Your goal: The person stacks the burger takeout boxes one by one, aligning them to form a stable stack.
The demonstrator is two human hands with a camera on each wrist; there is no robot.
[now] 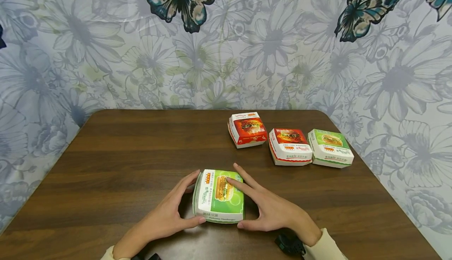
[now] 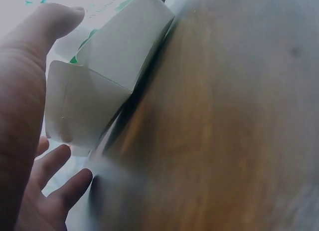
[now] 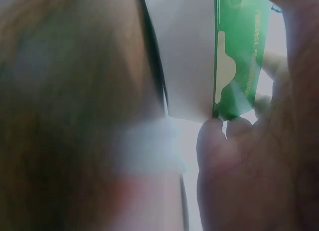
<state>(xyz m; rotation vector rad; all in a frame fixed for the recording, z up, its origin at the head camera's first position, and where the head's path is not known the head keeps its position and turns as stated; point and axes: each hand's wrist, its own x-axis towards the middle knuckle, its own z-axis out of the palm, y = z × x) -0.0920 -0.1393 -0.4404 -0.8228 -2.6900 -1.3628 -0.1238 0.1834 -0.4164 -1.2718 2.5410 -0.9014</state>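
A green and white hamburger box point(image 1: 227, 201) lies on the table in front of me, lid upward. My left hand point(image 1: 169, 209) holds its left end, thumb at the near corner and fingers at the far one. In the left wrist view the thumb overlaps the lid of the pale hamburger box point(image 2: 119, 46), with lower fingers spread beside it. Around the right end, my right hand point(image 1: 270, 207) has its index finger on the lid and thumb at the near corner. The right wrist view shows fingertips right at the green end of the hamburger box point(image 3: 239, 56).
Behind and to the right stand a red-lidded hamburger box point(image 1: 250, 129), another red and white box point(image 1: 290, 146) and a green and white box point(image 1: 331, 148). The brown wooden table point(image 1: 116, 165) ends at a floral cloth point(image 1: 219, 63) with butterflies.
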